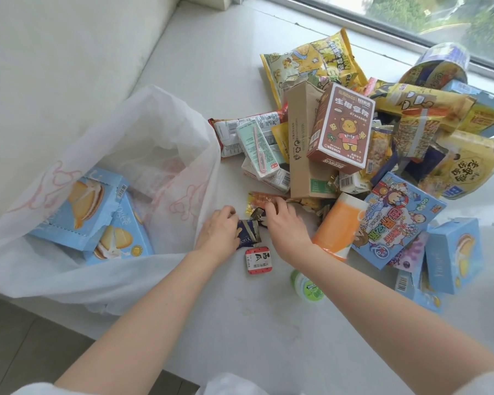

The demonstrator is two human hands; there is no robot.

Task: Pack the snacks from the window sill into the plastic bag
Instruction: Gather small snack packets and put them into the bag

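BEERUS box [341,125] atop snacks, left hand [218,233] holding dark Yiore wrapper [248,233]

The brown box [341,126] at about one o'clock in the pile carried "生椰拿铁" above a cartoon bear, with "BEERUS" printed near its lower edge and again, upside down, on its bottom flap. At six o'clock from it, the small square packet [258,260] read "西瓜". The dark wrapper [247,234] held by the left hand [219,231] showed "Yiou", the rest hidden. In the plastic bag [103,132] at nine o'clock, a blue box [126,226] showed the letters "ogee". The yellow bag [314,59] at twelve o'clock bore "CORN" along its upper edge. Other print on the pile was too small or skewed to read.
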